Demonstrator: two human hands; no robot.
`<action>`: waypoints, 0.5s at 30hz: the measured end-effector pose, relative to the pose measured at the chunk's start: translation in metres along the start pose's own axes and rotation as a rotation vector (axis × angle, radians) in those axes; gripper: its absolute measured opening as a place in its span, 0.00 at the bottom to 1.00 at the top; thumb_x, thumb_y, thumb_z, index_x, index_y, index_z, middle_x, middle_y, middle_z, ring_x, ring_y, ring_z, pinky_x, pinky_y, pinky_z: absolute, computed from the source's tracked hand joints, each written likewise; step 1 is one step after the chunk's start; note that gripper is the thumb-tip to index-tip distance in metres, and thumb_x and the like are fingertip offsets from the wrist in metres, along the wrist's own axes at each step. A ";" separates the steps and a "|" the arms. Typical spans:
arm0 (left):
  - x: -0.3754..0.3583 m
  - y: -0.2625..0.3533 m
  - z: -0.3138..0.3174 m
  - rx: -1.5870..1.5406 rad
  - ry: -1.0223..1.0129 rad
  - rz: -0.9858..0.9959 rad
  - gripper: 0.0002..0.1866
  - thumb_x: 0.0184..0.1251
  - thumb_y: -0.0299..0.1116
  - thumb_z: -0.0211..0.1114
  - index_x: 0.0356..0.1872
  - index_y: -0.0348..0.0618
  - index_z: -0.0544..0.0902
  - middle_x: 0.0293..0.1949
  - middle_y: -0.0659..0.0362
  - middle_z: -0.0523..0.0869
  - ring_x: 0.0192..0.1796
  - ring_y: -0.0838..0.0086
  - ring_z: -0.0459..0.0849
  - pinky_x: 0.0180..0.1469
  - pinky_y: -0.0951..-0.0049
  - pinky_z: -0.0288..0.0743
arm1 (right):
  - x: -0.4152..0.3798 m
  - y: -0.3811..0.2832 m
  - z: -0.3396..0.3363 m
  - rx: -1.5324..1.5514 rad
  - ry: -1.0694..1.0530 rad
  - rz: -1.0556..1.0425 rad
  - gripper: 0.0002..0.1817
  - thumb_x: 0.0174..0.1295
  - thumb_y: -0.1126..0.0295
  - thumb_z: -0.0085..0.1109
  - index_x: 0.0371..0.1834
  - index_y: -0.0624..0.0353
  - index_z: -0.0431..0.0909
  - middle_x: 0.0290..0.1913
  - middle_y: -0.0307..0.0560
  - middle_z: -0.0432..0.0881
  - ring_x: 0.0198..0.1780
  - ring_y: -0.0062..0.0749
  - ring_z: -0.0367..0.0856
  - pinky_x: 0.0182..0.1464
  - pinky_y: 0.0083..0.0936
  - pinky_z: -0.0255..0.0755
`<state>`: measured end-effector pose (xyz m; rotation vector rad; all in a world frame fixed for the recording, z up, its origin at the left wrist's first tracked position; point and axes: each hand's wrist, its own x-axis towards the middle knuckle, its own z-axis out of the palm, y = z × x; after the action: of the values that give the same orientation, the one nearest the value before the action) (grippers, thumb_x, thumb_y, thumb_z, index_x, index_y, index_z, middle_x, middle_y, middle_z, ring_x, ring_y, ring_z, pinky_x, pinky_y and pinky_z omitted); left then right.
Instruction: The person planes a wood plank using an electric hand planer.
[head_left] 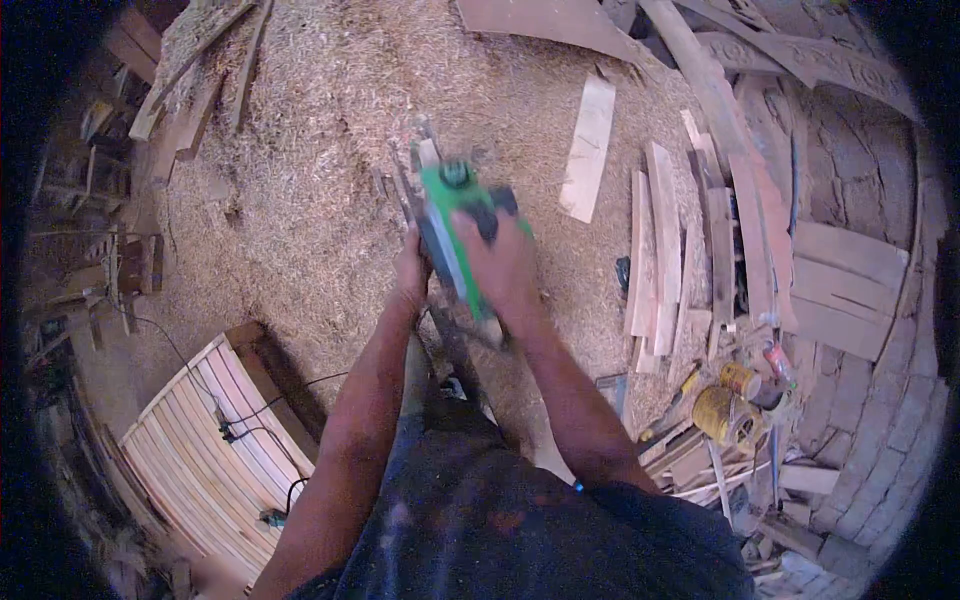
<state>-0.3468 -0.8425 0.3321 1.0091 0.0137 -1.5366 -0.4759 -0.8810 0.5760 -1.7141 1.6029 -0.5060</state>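
Observation:
A green electric planer [455, 235] sits in the middle of the view, slightly blurred, with a dark round knob at its far end. My right hand [497, 262] is wrapped round its dark handle. Beneath the planer runs a narrow wooden piece [428, 152], mostly covered by the tool. My left hand [411, 268] is closed against the left side of that wood, close beside the planer's body; its fingertips are partly hidden.
Wood shavings [310, 150] cover the floor. A stack of light strips [205, 425] with a black cable [260, 410] over it lies lower left. Curved boards [660, 250], a loose board [588, 150] and yellow containers [712, 412] are at right.

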 end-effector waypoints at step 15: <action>-0.025 0.014 0.027 0.129 -0.239 0.116 0.43 0.87 0.66 0.37 0.88 0.42 0.58 0.89 0.54 0.57 0.90 0.58 0.51 0.90 0.54 0.41 | -0.184 0.069 -0.044 -0.044 -0.040 0.337 0.38 0.67 0.40 0.72 0.58 0.71 0.82 0.44 0.71 0.89 0.48 0.65 0.91 0.52 0.52 0.82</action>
<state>-0.3540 -0.8409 0.3705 0.9042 -0.3101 -1.5576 -0.5820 -0.7107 0.5895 -1.4332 1.8377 -0.2692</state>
